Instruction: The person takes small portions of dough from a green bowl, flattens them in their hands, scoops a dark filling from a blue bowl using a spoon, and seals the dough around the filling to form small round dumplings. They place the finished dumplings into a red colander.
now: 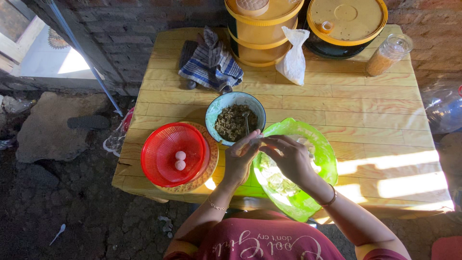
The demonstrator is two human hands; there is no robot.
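The fingertips of both hands meet over the near rim of the green bowl (327,159), pinching a small pale piece of dough (256,140) between them. The left hand (240,156) is curled around it from below, thumb and forefinger closed on it; the right hand (288,156) comes across from three o'clock, its fingers pressed onto the same piece. The piece looks whitish, soft and thin, mostly covered by the fingers, so its full shape cannot be told. It sits just at the gap between the green bowl and the filling bowl (214,108).

That filling bowl, at twelve o'clock from the hands, is light blue-green with a white rim and holds a dark, chopped, greenish-brown mix with a spoon (246,121) standing in it. The green bowl, under and at four o'clock from the hands, is bright translucent plastic with pale wet contents.

At nine o'clock lies a red plastic basket (166,163) set on a round patterned tray (211,166); two small round whitish-pink balls (180,160) lie touching each other in its middle.

Farther out on the yellow wooden table (365,115), at twelve o'clock, are a blue checked cloth (211,65), a yellow lidded container (262,33), a knotted white plastic bag (293,58), a black pot with a yellow lid (346,21) and a clear jar (389,54) of tan grains.
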